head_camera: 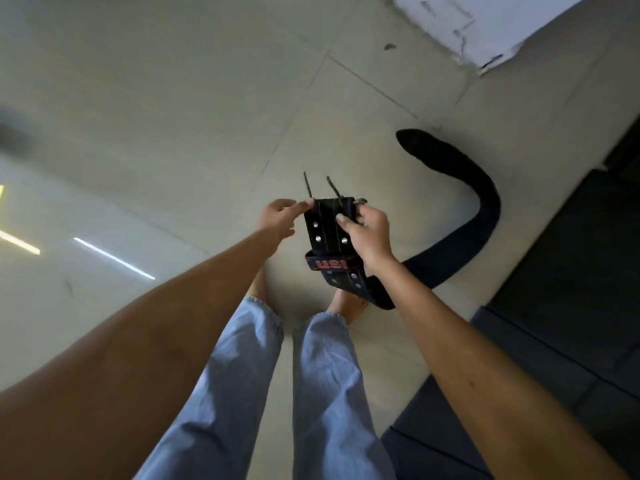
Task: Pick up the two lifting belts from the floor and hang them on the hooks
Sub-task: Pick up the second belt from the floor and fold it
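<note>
A black lifting belt [460, 216] curves through the air in front of me, its long tail arching to the upper right. Its buckle end [325, 223], with metal rivets and two prongs sticking up, is held between both hands. My right hand [367, 233] grips the buckle end from the right, thumb on its face. My left hand [278, 220] touches the buckle's left top corner with its fingertips. A red and blue label shows just below the buckle. No second belt and no hooks are in view.
Beige floor tiles [173, 98] lie below. My legs in light blue jeans [322, 375] and bare feet stand under the belt. Dark rubber mats [561, 323] cover the floor at the right. A white wall corner [485, 26] is at the top right.
</note>
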`<state>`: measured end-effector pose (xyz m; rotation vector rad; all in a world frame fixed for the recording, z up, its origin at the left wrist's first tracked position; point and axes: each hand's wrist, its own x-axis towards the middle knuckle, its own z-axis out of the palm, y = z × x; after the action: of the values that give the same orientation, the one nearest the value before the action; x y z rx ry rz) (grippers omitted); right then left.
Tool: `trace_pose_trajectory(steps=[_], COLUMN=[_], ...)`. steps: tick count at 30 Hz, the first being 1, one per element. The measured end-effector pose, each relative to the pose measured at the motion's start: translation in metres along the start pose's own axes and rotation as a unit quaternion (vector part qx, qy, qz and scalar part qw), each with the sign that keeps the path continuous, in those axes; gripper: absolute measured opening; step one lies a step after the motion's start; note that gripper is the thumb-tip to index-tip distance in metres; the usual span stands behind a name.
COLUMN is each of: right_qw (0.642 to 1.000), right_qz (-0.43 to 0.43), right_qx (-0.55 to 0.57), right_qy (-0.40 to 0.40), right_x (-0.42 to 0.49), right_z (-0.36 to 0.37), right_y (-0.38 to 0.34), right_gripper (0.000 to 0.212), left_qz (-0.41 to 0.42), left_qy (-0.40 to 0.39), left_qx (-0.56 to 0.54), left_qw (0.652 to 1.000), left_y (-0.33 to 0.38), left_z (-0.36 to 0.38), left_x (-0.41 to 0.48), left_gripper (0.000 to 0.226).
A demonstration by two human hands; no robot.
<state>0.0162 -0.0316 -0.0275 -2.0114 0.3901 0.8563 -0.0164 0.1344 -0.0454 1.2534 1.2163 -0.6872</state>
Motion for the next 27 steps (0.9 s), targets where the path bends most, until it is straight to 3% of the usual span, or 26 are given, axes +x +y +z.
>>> trace_pose_trajectory(steps=[2,4,8,12,15,18,23,27], right_qw=[0.996,0.986,0.976,0.976,0.975,0.977,0.984,0.984], right_qz=[0.029,0.071,0.125,0.126,0.111,0.073,0.009,-0.039], right_qx=[0.09,0.149,0.174,0.173,0.191,0.194,0.156,0.139], right_qy=[-0.002,0.001,0.026,0.032,0.039,0.041,0.081,0.107], right_x=[-0.019,-0.035,-0.066,-0.1,-0.131,-0.165,-0.229,-0.281], right_z=[-0.004,-0.007,-0.013,-0.027,-0.045,-0.067,-0.118,-0.165], right_y=[-0.023,-0.046,-0.087,-0.131,-0.172,-0.215,-0.29,-0.344], right_gripper=[0.009,0.008,0.006,0.015,0.014,0.013,0.021,0.022], left_qz=[-0.034,-0.041,-0.012,0.017,0.06,0.104,0.168,0.234], left_qy=[-0.054,-0.055,-0.051,-0.114,-0.129,-0.13,-0.234,-0.255], left_qx=[-0.048,-0.072,-0.062,-0.04,-0.03,-0.057,-0.13,-0.142], left_qw=[0.997,0.995,0.997,0.993,0.989,0.984,0.949,0.927], left_y=[0.002,0.005,0.021,0.04,0.049,0.064,0.103,0.13], left_z=[-0.004,-0.007,-0.019,-0.039,-0.048,-0.054,-0.054,-0.046], left_x=[-0.026,-0.05,-0.095,-0.145,-0.193,-0.243,-0.345,-0.42], left_gripper=[0.04,0.04,0.038,0.042,0.049,0.035,0.027,0.027])
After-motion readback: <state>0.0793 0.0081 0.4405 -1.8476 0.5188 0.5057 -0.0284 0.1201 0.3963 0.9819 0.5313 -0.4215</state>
